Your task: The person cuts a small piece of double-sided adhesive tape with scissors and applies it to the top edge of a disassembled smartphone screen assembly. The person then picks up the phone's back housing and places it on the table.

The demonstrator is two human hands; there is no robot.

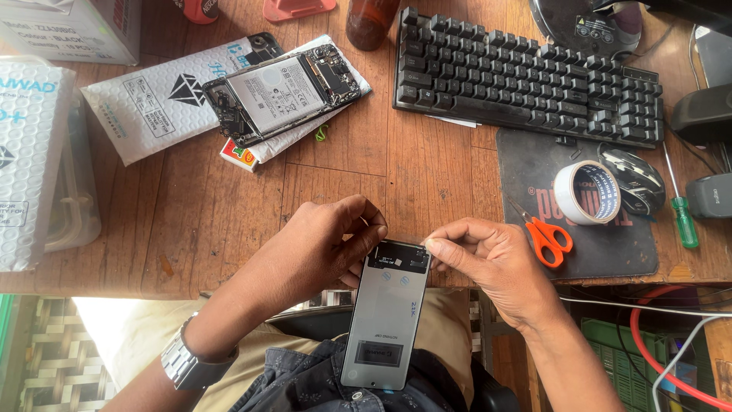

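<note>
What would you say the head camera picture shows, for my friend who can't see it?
Two hands, the left hand and right hand, hold a grey phone panel over a lap. On the wooden desk lie an opened phone, keyboard, tape roll and orange scissors.

On the bench: one keyboard (pixel 526 76), one tape roll (pixel 585 192), one pair of scissors (pixel 545 236), one screwdriver (pixel 681 206), one opened phone (pixel 284 93), two padded mailers (pixel 145 103).

Left hand (pixel 324 240): fingers curled, gripping top-left edge of phone panel (pixel 385 313) | Right hand (pixel 488 263): thumb and forefinger pinched at panel's top-right corner | Forearms converging.
</note>
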